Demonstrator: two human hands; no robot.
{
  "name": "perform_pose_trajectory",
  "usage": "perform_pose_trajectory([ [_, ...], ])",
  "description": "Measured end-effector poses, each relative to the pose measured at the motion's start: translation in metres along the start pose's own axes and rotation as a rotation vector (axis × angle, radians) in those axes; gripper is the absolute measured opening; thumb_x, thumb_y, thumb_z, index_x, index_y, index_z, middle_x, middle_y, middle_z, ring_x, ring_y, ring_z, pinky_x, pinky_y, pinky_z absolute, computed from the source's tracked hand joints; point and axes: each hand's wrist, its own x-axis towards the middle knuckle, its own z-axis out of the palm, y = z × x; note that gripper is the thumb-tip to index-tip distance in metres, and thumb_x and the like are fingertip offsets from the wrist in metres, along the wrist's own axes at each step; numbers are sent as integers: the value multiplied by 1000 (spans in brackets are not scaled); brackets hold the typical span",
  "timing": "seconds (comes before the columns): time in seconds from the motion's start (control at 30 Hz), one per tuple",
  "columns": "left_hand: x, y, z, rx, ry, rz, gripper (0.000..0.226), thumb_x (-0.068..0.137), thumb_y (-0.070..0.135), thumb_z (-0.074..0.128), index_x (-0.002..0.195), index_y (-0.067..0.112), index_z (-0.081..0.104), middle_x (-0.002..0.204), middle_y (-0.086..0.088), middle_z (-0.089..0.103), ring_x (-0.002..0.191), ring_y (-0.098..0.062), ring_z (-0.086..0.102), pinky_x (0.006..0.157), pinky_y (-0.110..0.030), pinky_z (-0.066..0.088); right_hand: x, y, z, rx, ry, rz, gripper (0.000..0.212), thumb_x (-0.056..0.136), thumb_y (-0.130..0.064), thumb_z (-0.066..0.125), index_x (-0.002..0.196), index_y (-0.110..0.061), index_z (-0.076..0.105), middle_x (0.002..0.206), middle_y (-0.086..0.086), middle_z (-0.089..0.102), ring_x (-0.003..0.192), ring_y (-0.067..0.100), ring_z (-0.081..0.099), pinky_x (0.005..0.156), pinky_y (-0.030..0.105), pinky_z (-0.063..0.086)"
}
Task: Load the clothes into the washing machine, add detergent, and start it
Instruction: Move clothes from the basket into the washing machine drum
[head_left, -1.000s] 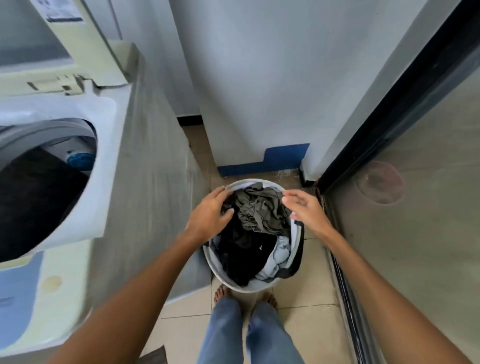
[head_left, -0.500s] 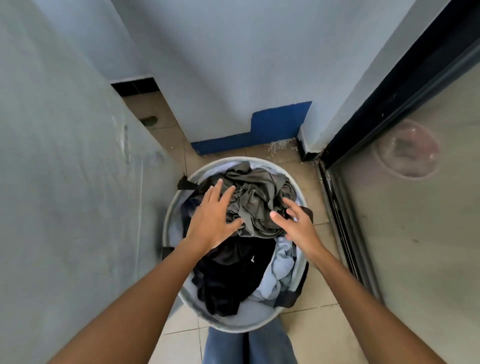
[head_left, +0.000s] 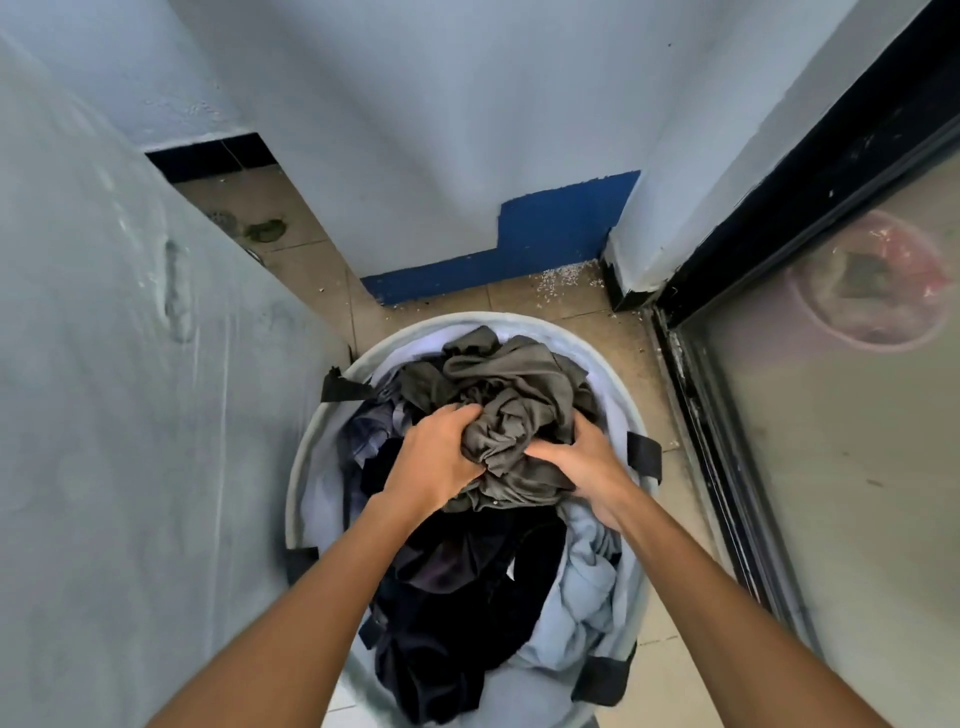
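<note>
Grey garment bunched atop laundry basket; L hand & R hand both grip it.

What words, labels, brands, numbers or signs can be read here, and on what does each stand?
None can be read: no print shows on the laundry basket, the olive-grey garment held by the left hand and right hand, the wall or the glass door.
</note>
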Motion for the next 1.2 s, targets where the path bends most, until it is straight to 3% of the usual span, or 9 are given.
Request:
perform_pose_trajectory([
  [0.1,-16,7,-5,-139,136,1,19,78,18,72,93,12,61,94,-1,67,90,-21,61,70,-29,43,-14,-7,8,99,-28,1,30,81,-7,69,103,-26,62,97,-5,69,85,9,65,64,25,52],
  [0.27,-49,18,-19,-391,177,-13,25,79,4,67,94,22,59,92,8,66,88,-11,62,74,-27,51,-50,-23,5,183,-100,-63,31,84,1,63,97,-27,64,101,-5,70,98,17,66,81,37,54],
  [0.37,-74,33,-32,-491,263,-32,30,79,-4,62,93,22,60,88,12,66,82,-1,60,71,-21,51,-75,-37,5,184,-157,-120,35,82,6,61,92,-28,66,93,-9,73,93,13,67,76,34,54],
  [0.5,-102,51,-62,-566,325,-41,26,81,-4,61,99,15,61,89,11,67,84,0,60,69,-15,49,-108,-62,10,177,-219,-197,35,80,9,62,91,-24,68,91,-5,75,91,14,69,75,32,55],
  [0.6,-120,65,-91,-595,384,14,29,80,-4,63,97,20,61,92,11,67,85,2,61,71,-12,47,-135,-88,13,163,-255,-275,37,79,12,61,91,-23,67,91,-2,74,90,16,69,79,36,56],
  [0.8,-168,108,-150,-675,531,84,26,75,1,67,87,22,58,84,9,67,80,-7,62,68,-20,50,-204,-146,19,158,-336,-469,41,77,17,56,91,-20,70,89,1,74,87,19,68,75,34,57],
  [1.0,-220,152,-214,-635,700,180,25,75,4,69,93,13,56,92,0,65,84,-14,60,72,-25,49,-280,-212,27,137,-461,-618,48,77,22,49,82,-18,73,82,1,74,79,15,69,71,31,56],
  [1.1,-247,167,-257,-549,811,235,24,71,10,68,91,7,55,89,-4,64,80,-12,58,69,-19,44,-317,-250,37,99,-528,-687,42,77,25,44,85,-10,66,73,-3,72,72,10,69,63,23,54],
  [1.2,-273,177,-299,-501,890,266,31,72,13,66,99,1,57,96,-3,65,85,-8,59,74,-17,45,-348,-287,55,43,-591,-752,40,76,24,44,87,-9,64,74,-3,71,73,9,67,69,24,56],
])
